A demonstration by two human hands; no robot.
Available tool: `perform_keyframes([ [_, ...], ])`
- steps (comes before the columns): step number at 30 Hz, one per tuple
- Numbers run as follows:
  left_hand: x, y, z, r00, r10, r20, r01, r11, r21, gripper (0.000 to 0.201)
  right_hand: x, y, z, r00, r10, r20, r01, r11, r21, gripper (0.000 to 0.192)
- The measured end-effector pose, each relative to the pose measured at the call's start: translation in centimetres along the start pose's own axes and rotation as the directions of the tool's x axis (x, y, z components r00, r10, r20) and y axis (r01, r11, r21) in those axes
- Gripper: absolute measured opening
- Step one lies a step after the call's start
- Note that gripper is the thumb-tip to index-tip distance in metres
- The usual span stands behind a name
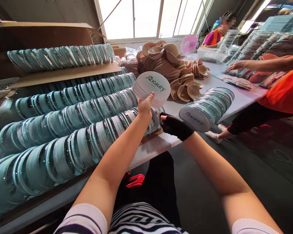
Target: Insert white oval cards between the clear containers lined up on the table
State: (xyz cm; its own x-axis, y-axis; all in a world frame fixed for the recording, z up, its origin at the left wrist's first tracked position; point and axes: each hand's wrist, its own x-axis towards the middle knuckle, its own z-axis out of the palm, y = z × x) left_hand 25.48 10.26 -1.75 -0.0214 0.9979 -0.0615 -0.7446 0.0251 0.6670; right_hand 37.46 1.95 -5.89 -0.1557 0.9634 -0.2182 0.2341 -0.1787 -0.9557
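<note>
While the left hand grips a stack of printed cards, the gloved right hand, fingers curled at the nearest row of clear lids, seems set to pick one.

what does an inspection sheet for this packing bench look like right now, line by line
surface: long white table, crowded along its length
job's things: stack of round white printed cards held up; rows of round teal-rimmed clear cases standing on edge; a shorter row with a printed face
clutter: heap of beige round pads, brown cardboard box, white plastic basket
grippers: bare left hand grips the card stack; black-gloved right hand touches the end of the nearest case row
cables: thin cord on the floor
surroundings: bright window, pink fan, two people in orange
</note>
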Motion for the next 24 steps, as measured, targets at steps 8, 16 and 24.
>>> perform_keyframes([
  [8,0.2,-0.8,-0.1,0.993,0.115,0.031,-0.118,0.989,0.093,0.022,-0.2,-2.6,-3.2,0.812,-0.337,-0.476,0.109,0.889,-0.444,0.046],
  [16,-5.6,2.7,-1.1,0.981,0.133,0.139,-0.143,0.987,0.068,0.022,-1.0,-7.3,-1.4,0.498,-0.775,-0.389,0.114,0.503,-0.857,0.067],
  [24,-6.1,2.3,-3.5,0.992,0.114,0.047,-0.12,0.982,0.144,0.017,-2.0,-4.9,4.1,0.381,-0.845,-0.376,0.169,0.463,-0.87,0.073],
])
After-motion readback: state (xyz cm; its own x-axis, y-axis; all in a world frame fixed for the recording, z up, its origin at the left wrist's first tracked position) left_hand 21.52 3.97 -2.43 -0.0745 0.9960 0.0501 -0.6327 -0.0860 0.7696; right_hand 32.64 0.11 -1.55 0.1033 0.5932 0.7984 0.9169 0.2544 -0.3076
